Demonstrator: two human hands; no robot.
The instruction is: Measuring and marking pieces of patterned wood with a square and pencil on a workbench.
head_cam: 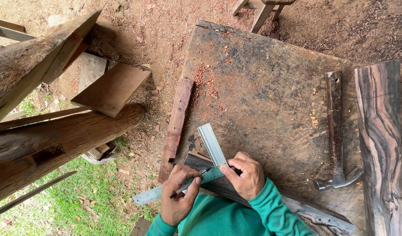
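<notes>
Steel try square (196,166), pale and ruled, pinned by the right hand (247,177); left hand (177,196) grips a pencil (187,184).

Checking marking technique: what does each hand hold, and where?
Left hand grips a pencil mid-shaft. Right hand presses the metal square at its corner.

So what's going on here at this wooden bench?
A person in a green top is marking a dark wood piece on a worn wooden bench. The right hand presses a metal square onto the wood, while the left hand holds a pencil against the square's blade. A claw hammer and a streaked plank lie untouched to the right.
</notes>
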